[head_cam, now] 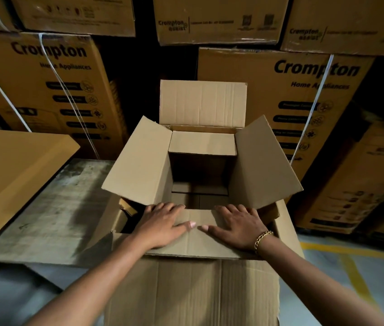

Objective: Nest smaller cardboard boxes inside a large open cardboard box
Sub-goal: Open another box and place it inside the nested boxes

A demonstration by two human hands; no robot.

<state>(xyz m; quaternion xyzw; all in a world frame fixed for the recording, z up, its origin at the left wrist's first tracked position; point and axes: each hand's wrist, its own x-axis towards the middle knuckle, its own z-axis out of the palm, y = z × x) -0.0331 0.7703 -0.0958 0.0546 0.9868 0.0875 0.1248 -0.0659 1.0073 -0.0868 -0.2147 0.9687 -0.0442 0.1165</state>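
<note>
Head view, centre frame: a smaller box (200, 170), flaps splayed, is seen set inside the large box (191, 292) at lower centre, its near flap (198, 243) pressed by the left hand (162, 220) and right hand (235, 223), fingers flat and clasping nothing; uneven pressure could leave the flap creased or the box jammed askew.

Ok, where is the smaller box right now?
Head view, centre: the smaller box sits inside the large box, flaps open, with the left hand and right hand flat on its near flap, stacked Crompton cartons behind.
</note>
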